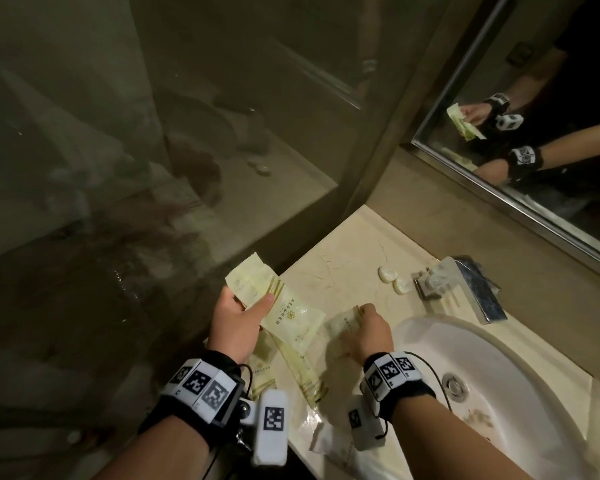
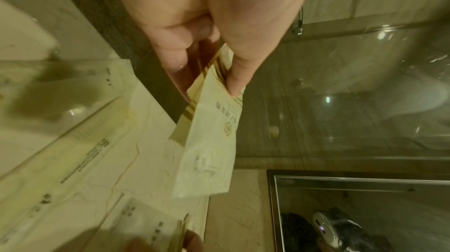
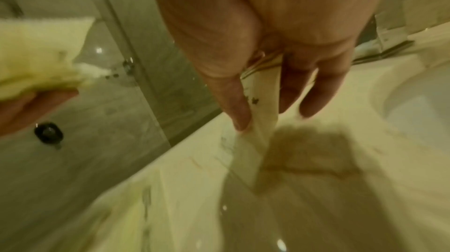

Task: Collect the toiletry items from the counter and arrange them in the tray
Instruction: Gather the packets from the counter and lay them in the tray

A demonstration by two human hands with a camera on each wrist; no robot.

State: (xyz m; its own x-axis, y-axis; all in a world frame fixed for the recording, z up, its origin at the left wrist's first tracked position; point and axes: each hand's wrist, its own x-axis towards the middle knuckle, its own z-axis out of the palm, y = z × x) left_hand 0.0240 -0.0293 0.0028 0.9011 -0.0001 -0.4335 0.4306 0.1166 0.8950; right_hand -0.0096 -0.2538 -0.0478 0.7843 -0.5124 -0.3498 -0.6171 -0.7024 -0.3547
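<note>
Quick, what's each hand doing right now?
Left hand: holds a stack of pale packets above the counter's edge.
Right hand: pinches another pale packet and lifts it off the counter.

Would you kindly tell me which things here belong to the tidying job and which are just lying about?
Job:
packets in the left hand
packet under the right hand
packets on the counter
small soaps

Lying about:
tap
basin
mirror

- Sachet [image 1: 293, 315] held in the left hand [image 1: 238, 320]: gold flower emblem with a line of small gold characters, too small to read.
- Wrist bands [image 1: 201, 386]: black-and-white square code markers, no legible text.
</note>
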